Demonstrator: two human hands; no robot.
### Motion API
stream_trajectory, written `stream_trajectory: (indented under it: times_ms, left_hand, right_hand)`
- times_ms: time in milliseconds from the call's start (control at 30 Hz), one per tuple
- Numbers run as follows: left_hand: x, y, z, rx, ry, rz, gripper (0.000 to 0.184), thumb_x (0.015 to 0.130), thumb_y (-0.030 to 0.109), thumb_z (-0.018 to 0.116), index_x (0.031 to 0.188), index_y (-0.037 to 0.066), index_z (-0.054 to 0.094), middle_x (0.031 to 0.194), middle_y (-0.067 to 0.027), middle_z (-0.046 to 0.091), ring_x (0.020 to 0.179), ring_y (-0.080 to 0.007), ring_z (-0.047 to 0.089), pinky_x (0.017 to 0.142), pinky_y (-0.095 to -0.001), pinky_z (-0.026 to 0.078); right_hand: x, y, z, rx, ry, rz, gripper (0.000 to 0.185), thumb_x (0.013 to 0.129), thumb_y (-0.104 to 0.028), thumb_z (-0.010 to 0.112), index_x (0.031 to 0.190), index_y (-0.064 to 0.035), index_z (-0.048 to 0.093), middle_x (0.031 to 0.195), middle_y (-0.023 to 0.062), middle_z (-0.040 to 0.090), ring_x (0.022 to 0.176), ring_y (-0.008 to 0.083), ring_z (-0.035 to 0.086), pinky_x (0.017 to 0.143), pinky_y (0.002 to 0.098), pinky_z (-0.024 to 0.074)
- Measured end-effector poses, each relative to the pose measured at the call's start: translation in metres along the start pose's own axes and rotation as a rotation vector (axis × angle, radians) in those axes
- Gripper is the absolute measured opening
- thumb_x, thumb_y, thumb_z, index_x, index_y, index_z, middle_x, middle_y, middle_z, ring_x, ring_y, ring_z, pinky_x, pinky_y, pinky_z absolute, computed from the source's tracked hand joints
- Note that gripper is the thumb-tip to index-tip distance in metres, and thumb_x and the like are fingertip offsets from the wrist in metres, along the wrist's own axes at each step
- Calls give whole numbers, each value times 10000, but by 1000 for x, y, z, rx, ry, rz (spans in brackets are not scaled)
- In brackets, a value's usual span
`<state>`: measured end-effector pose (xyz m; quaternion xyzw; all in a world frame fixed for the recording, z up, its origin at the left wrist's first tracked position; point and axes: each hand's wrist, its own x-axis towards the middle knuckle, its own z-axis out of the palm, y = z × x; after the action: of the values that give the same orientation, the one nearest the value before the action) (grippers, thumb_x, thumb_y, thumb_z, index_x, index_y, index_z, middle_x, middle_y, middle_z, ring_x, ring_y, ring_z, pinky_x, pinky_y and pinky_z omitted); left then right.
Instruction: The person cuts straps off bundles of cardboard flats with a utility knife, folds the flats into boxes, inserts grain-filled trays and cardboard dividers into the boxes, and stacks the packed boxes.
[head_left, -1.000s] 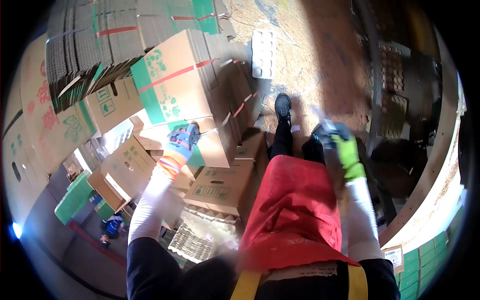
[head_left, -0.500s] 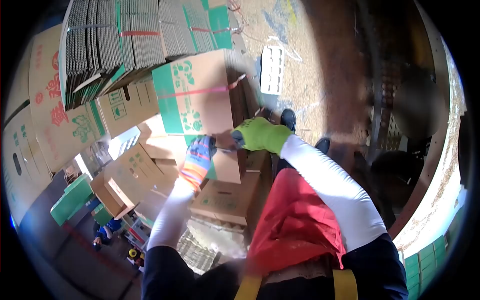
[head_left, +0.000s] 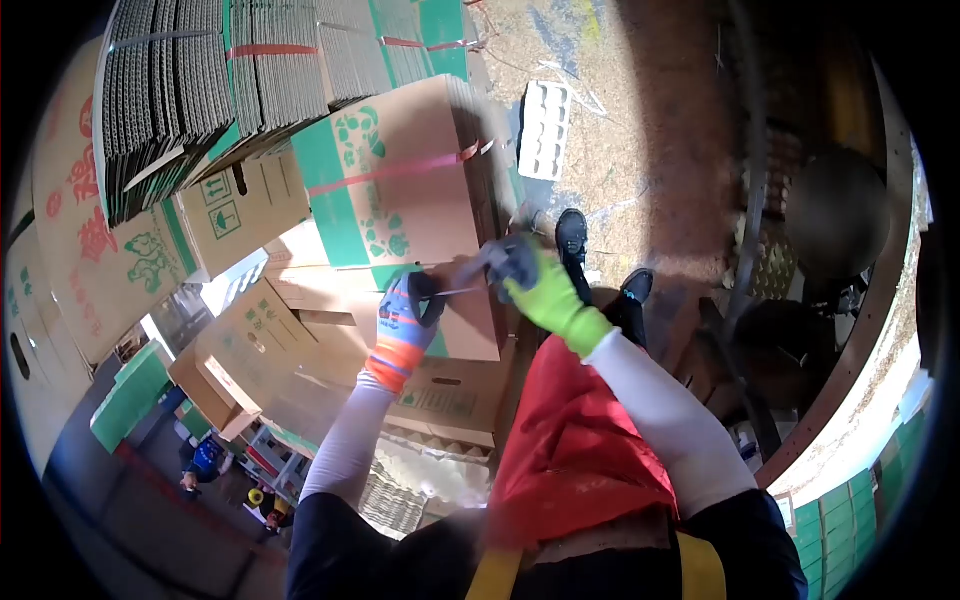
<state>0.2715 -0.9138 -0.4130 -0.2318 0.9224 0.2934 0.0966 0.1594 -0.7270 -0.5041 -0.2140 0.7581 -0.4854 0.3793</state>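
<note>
Bundled flat cartons (head_left: 400,130) lie just ahead of you, slightly to your left, with a red strap (head_left: 400,174) running across their printed face and a green band down one side. Your two hands meet over the edge nearest you, the fingers just beyond the strap's side of the printing.

Your left hand (head_left: 402,322), in a blue and orange glove, is over the near part of the top face. Its fingers are curled in narrow, closed on one end of a thin pale strip (head_left: 462,291) that stretches toward your other hand. Your right hand (head_left: 548,292), in a lime glove with dark fingers, is by the corner on the right; it is blurred, so you cannot tell how wide its fingers stand or what they hold.

Closer to you sits a carton with a handle slot (head_left: 440,398), then pulp trays (head_left: 392,495) beside your red apron (head_left: 585,440). To the left is an open carton (head_left: 250,345), and past the bundle, a row of strapped flattened boxes (head_left: 270,70) standing on edge. On the floor (head_left: 610,190) ahead rests a white egg tray (head_left: 545,130), near your black shoes (head_left: 572,232). Two people (head_left: 207,458) show small at the lower left.
</note>
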Motion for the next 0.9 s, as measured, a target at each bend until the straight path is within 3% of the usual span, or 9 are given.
stream_trajectory:
  times_ms: [167,367,467,533,600,667,733,833,900]
  left_hand:
    - [-4,-3,-4,-44,9,-42,191,761,91,692,885,54,551,809,-126,584,794,-342,564,695,-419,459]
    - [-5,3,-3,-27,67,-1,186,729,25,701,827,48,545,766,-112,559,729,-309,559,653,-373,454]
    - [-3,-2,-2,-66,98,-28,188,725,16,700,822,48,542,768,-114,558,736,-326,558,656,-380,451]
    - [-5,-3,-2,-40,82,11,182,727,8,692,821,53,542,760,-109,553,742,-319,558,661,-383,450]
    - [8,-5,-3,13,115,88,157,754,7,675,822,53,541,781,-106,576,720,-282,583,640,-364,461]
    - [28,6,-19,-114,230,-28,131,783,19,661,826,51,542,816,-105,607,695,-249,609,618,-342,473]
    - [55,0,-42,-272,294,-141,184,797,59,675,963,57,595,899,-116,628,763,-265,624,692,-342,502]
    - [103,2,-70,222,286,118,346,754,187,703,1084,135,613,1039,-113,609,1003,-343,534,842,-447,442]
    - [135,-1,-62,388,192,223,341,723,218,704,1055,184,633,1080,-93,597,1007,-335,523,856,-437,435]
  right_hand:
    - [-13,-53,-14,-438,-200,-95,360,859,-157,562,1210,-99,503,963,113,651,826,324,644,680,420,520]
    - [27,-88,-22,259,122,40,164,847,-109,578,998,-119,515,870,156,615,780,409,584,632,465,462]
    - [0,-39,18,-244,145,-148,367,810,-202,614,1155,-97,545,867,124,639,753,328,635,615,423,492]
    - [-10,-35,7,-362,56,-261,466,809,-267,604,1229,-77,538,839,92,646,693,264,644,563,398,476]
    - [-10,-51,-15,-820,-379,-387,352,855,-314,587,1122,-85,608,834,89,653,700,229,647,573,358,488]
    - [-12,-52,-9,-1134,-453,-742,183,838,-313,571,833,-137,625,724,72,620,676,231,632,568,386,469]
    - [-4,-64,-15,-744,-840,-317,142,855,-283,563,831,-154,618,773,56,631,736,220,638,629,389,473]
    - [8,-38,-46,331,-273,53,309,896,-268,582,1158,-104,596,1068,178,635,881,331,637,782,428,505]
    - [84,-64,-67,-86,145,-11,320,870,-225,604,1169,-113,582,1040,182,639,852,363,629,750,423,507]
